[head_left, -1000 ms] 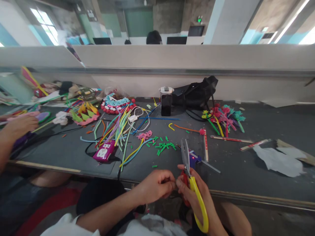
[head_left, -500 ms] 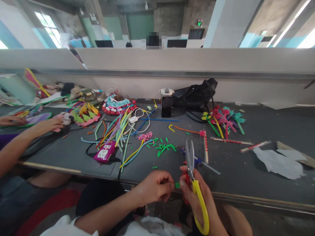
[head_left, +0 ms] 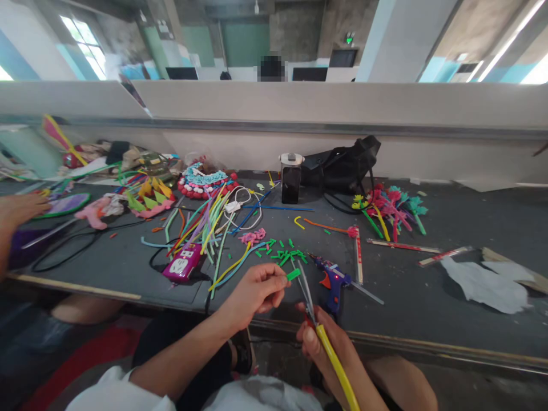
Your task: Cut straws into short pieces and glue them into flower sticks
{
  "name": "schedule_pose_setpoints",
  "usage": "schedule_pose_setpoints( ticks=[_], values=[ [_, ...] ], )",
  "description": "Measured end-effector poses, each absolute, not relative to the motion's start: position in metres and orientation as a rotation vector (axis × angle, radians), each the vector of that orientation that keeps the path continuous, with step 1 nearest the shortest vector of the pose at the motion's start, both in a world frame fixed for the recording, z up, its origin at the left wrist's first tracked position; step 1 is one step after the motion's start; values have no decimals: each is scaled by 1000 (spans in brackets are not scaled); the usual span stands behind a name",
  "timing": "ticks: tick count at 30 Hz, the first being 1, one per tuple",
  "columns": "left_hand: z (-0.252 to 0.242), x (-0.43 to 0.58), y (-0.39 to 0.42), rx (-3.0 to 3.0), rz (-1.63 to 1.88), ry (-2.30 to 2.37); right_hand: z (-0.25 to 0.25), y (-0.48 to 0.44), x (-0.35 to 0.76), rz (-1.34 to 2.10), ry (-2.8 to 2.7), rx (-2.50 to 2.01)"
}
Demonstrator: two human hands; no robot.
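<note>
My left hand [head_left: 262,288] pinches a short green pipe cleaner piece [head_left: 294,274] between thumb and fingertips, over the table's front edge. My right hand [head_left: 325,342] is wrapped round the handles of scissors [head_left: 338,371] with a yellow and a red grip. The scissor blades point up and away, slightly parted, their tips close to the green piece. Beyond them lie several cut green pieces [head_left: 280,253] in a loose pile. Just right of the blades a blue glue gun [head_left: 334,281] with an orange trigger rests on the table, a clear glue stick protruding from it.
A purple box [head_left: 183,263] and long coloured pipe cleaners [head_left: 208,220] lie to the left. Behind stand a phone [head_left: 291,185] and a black bag [head_left: 342,165]. Fuzzy flowers [head_left: 391,208] and torn white paper [head_left: 486,285] lie right. Another person's hand [head_left: 25,206] is at far left.
My left hand has risen forward with the green piece. The scissors have swung left and lower, blades now near that piece, uncovering the glue gun. The other person's near hand has drawn back left.
</note>
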State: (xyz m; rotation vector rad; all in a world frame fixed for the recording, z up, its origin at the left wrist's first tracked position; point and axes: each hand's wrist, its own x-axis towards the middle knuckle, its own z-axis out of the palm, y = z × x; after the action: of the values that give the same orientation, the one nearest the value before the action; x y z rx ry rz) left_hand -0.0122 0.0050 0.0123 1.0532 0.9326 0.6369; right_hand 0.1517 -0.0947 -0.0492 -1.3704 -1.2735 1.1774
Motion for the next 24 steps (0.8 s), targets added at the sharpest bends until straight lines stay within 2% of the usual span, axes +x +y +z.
schedule_pose_setpoints(
  ticks=[7, 24],
  values=[
    [7, -8, 1, 1064, 538, 934, -29, -93, 149, 1203, -1411, -1307],
    [1, -11, 4, 1123, 476, 907, -49, -94, 144, 1163, -1369, -1378]
  ],
)
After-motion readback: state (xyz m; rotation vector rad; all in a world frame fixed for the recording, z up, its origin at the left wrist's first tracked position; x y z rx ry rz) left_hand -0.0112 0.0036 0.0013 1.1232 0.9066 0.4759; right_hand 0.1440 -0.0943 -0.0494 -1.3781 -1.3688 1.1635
